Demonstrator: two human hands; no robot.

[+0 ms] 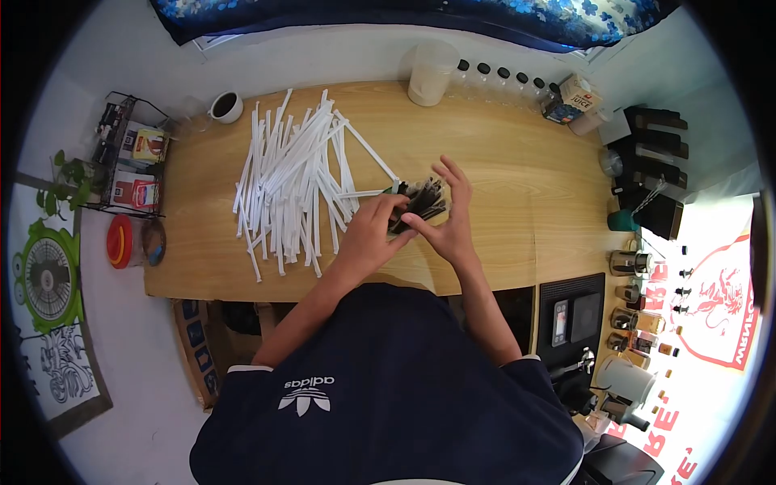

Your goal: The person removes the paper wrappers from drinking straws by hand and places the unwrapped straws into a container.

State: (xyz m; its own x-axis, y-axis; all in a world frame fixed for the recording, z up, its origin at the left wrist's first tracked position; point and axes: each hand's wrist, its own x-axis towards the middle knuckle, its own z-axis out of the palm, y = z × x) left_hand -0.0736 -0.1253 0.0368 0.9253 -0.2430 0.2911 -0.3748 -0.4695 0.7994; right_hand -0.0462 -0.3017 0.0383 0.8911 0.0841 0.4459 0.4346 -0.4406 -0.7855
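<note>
Smooth, pale-grained wood is covering the counter, its near edge running just below both wrists. Slim black sticks are forming a loose, bristly bundle between the hands, above the counter. The left hand is curling around the bundle's near side, fingers closed on it; the right hand is opening wide, its thumb meeting the bundle while its fingers are spreading upward, apart from the thumb. Left of the left hand, straight, matte white straws are lying in a crisscrossed heap, a few ends reaching close to the bundle. Bare wood is stretching right of the right hand and beyond it, up to a cloudy round tub and black-capped clear bottles at the far edge. Both forearms are angling inward from the near edge, wrists bending as the hands are almost meeting.
</note>
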